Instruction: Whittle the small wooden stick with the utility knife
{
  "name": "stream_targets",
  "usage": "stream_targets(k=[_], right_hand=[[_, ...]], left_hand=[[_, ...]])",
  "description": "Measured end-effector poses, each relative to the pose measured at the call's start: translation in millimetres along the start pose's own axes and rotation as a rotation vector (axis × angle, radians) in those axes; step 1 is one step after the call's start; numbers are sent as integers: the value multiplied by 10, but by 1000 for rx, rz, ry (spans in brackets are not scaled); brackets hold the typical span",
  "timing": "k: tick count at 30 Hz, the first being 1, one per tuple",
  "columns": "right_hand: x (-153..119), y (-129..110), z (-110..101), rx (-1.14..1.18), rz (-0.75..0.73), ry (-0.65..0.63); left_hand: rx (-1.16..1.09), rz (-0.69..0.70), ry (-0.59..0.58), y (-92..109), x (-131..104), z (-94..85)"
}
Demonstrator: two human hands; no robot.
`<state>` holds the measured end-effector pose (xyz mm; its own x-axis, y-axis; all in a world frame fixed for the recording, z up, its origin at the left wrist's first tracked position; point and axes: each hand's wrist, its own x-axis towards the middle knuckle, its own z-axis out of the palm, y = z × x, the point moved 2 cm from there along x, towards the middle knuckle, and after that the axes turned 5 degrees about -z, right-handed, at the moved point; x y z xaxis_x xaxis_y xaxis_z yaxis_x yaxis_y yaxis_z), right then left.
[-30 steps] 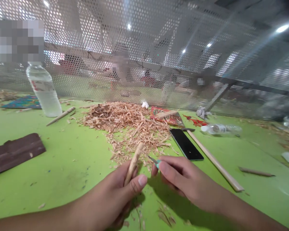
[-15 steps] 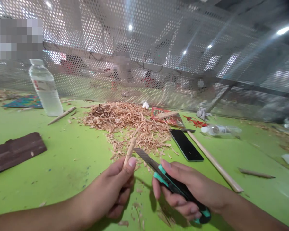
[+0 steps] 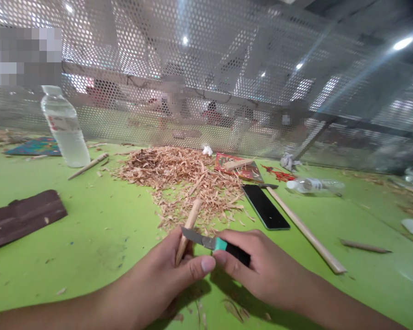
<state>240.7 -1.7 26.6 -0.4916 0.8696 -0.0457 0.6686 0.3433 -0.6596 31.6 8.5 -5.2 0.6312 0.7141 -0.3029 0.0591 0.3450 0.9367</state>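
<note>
My left hand (image 3: pixel 158 275) is closed around a short wooden stick (image 3: pixel 192 214), which points up and away from me. In my right hand (image 3: pixel 261 270) is a utility knife (image 3: pixel 234 251) with a black and teal handle. Its blade (image 3: pixel 196 237) lies across the stick just above my left fingers. My left thumb is stretched toward the knife, close to the right thumb. Beyond the hands spreads a pile of wood shavings (image 3: pixel 165 167) on the green table (image 3: pixel 99 220).
A phone (image 3: pixel 266 206) and a long wooden rod (image 3: pixel 306 231) lie right of the pile. A water bottle (image 3: pixel 65 128) stands at left, near a brown sheath-like strip (image 3: pixel 24 215). A lying bottle (image 3: pixel 315 185) and a pencil-like stick (image 3: pixel 365 246) are farther right. Perforated metal panel (image 3: pixel 192 114) closes the back.
The knife has swung flatter, and its blade has come onto the stick. My right hand has turned over the handle and moved nearer the left, whose thumb has shifted right.
</note>
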Motion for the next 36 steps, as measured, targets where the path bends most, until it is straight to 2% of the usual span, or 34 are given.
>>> stream_targets(k=[4, 13, 18, 20, 22, 25, 36], right_hand=[[3, -14, 7, 18, 21, -13], [-12, -29, -3, 63, 70, -55], [-22, -42, 9, 129, 84, -63], [-29, -52, 8, 105, 81, -41], [-40, -54, 6, 62, 95, -35], [-47, -55, 9, 5, 88, -28], [-75, -120, 141, -231, 47, 110]], left_hand=[[-16, -69, -21, -59, -11, 6], [41, -95, -14, -47, -25, 41], [220, 47, 189, -16, -43, 33], [323, 42, 249, -7, -45, 41], [373, 26, 255, 1, -37, 55], [392, 24, 230, 8, -26, 73], [387, 108, 272, -63, -15, 62]])
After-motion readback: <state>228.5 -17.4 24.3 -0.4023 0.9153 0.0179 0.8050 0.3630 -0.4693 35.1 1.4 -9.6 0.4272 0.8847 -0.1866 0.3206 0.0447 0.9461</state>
